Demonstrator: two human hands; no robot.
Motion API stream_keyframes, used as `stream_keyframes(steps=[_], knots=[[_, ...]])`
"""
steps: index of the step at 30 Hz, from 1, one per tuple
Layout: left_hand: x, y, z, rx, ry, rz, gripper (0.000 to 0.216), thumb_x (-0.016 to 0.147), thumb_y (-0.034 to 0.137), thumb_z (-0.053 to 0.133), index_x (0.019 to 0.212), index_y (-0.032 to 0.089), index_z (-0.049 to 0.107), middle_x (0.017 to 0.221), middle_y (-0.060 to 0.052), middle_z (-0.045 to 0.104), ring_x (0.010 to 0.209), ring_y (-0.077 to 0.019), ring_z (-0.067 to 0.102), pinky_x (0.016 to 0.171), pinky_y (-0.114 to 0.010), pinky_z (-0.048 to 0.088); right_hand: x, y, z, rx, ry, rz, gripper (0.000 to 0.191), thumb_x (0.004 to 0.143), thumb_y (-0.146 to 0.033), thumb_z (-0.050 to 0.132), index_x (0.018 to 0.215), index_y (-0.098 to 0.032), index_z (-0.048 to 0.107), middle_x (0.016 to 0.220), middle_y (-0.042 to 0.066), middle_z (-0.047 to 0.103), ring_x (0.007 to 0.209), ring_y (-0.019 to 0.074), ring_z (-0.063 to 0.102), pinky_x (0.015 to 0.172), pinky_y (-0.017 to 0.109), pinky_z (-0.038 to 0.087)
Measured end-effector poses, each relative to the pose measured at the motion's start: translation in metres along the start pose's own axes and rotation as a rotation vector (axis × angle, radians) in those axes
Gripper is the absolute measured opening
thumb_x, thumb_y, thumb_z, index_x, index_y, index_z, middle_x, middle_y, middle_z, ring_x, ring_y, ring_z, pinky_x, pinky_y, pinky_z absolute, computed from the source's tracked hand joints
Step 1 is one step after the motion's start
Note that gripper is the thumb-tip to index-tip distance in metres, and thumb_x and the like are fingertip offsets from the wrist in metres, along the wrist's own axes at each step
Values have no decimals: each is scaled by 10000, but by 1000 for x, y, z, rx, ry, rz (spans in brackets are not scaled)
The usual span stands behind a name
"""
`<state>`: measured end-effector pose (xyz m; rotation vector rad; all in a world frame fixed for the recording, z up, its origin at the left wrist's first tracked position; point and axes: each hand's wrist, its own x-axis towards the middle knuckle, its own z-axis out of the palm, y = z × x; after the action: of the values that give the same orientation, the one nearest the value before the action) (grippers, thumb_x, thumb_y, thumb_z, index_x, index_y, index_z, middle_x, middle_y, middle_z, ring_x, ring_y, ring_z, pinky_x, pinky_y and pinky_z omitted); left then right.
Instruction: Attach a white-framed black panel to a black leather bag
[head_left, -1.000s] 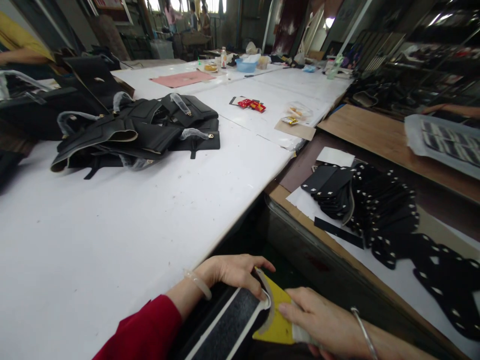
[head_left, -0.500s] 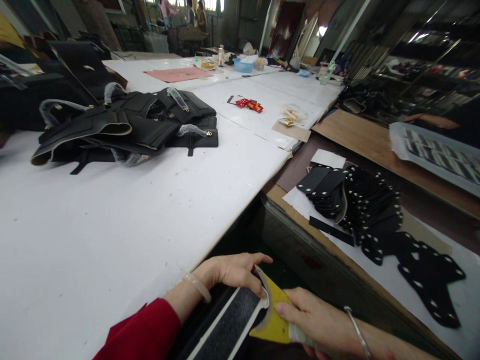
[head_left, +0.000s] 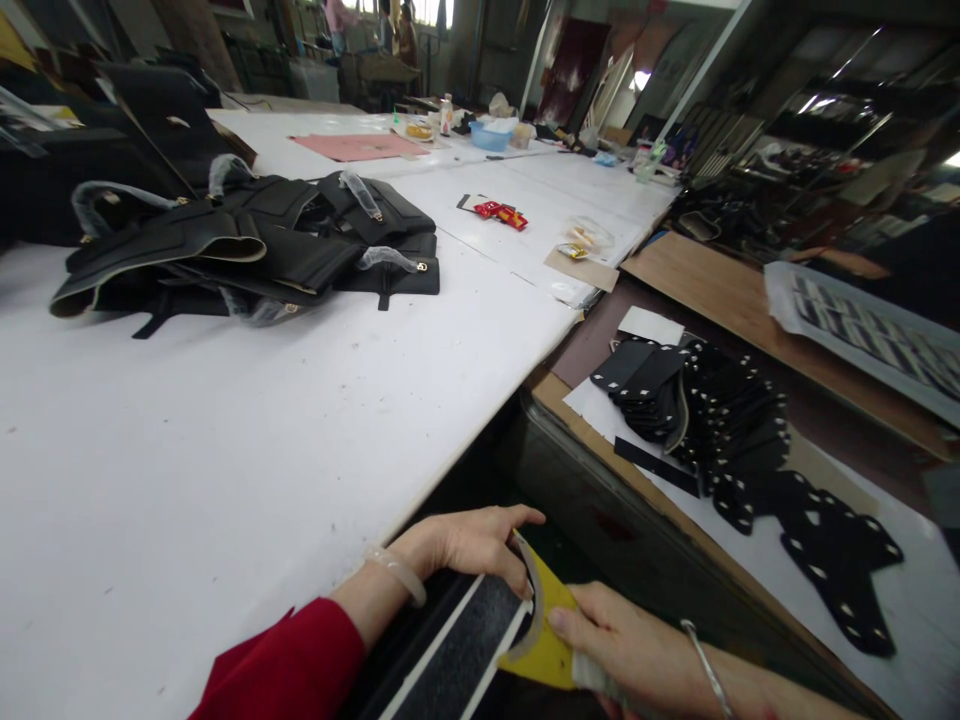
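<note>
My left hand (head_left: 480,548) is bent over the end of a black piece with white edge strips (head_left: 457,650), thumb and fingers pressing on it. My right hand (head_left: 611,632) grips a yellow scraper (head_left: 551,620), its curved, greyish edge against that end of the black piece. A pale wad, perhaps cloth, shows under my right fingers. The lower part of the black piece runs out of view at the bottom.
Black handbags (head_left: 285,240) with wrapped handles lie piled on the white table (head_left: 300,430). To the right, several black studded pieces (head_left: 705,410) lie on a lower bench beside a plastic tray (head_left: 862,320). A dark gap separates table and bench.
The camera view has shifted slightly. My two hands, the scraper and the black piece keep nearly the same places, with the scraper's edge moved very little.
</note>
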<state>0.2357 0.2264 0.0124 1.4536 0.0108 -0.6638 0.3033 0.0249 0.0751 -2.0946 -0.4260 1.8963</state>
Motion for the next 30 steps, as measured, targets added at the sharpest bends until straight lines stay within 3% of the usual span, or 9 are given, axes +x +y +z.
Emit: stream_keyframes(steps=[11,15,19,23,26,30], knots=[[1,-3,0,-16,29,4,1008,513,224,785,1437,178,383,850,-8,654,764,-206,622,639,-277,467,5,-8,-5,-59,-11,-4,302,969,-452,423,1000,-166,515,503,-47,536,270,53,403,260,104,321],[0,-3,-2,-172,25,19,1079,460,138,772,1447,205,342,914,-16,664,761,-190,615,640,-276,469,12,-5,-5,-13,-69,-80,372,956,-514,396,1008,-162,502,495,-44,531,274,66,419,267,116,320],[-14,7,-7,-381,-9,129,1027,527,129,684,1463,208,269,1035,-61,699,861,-184,641,725,-278,484,16,-3,6,66,-70,-137,533,894,-654,404,1024,-150,515,468,-50,503,283,71,402,279,134,325],[-29,20,-9,-98,79,47,922,609,250,707,1434,100,325,1132,-147,688,865,-204,656,740,-307,504,15,-6,24,116,-25,-124,529,908,-648,352,957,-152,529,436,-41,504,276,64,395,321,133,317],[-33,31,-5,88,189,-13,810,684,447,725,1371,120,446,1065,-119,707,873,-224,658,730,-307,493,18,-6,38,182,29,-148,516,946,-591,290,908,-146,547,412,-21,512,295,81,427,332,133,304],[-32,47,6,328,324,-115,502,708,558,682,1032,175,696,890,-50,711,806,-210,647,643,-272,456,21,-8,57,242,97,-155,559,998,-491,200,768,-135,564,372,20,514,290,105,455,309,146,322]])
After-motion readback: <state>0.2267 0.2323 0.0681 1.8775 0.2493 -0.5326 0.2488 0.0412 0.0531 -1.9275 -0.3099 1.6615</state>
